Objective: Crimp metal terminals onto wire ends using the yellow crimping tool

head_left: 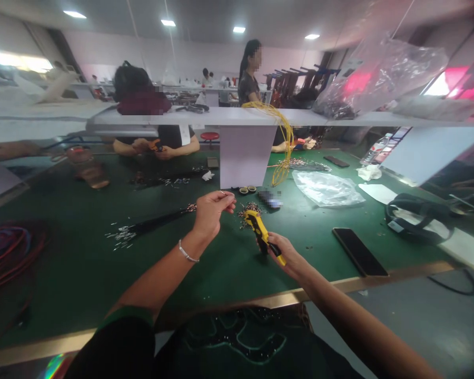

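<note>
Right hand fingers clamped on yellow-and-black hand crimping tool, held above green worktop. Left hand fingertips pinched together on something small, beside the tool head. Risk: piece slips, lost among loose metal terminals below.

The bare left arm reached forward, its left hand raised with fingertips pinched together. The right hand sat lower and nearer, fingers curled closed, forearm angled in from the right.
</note>
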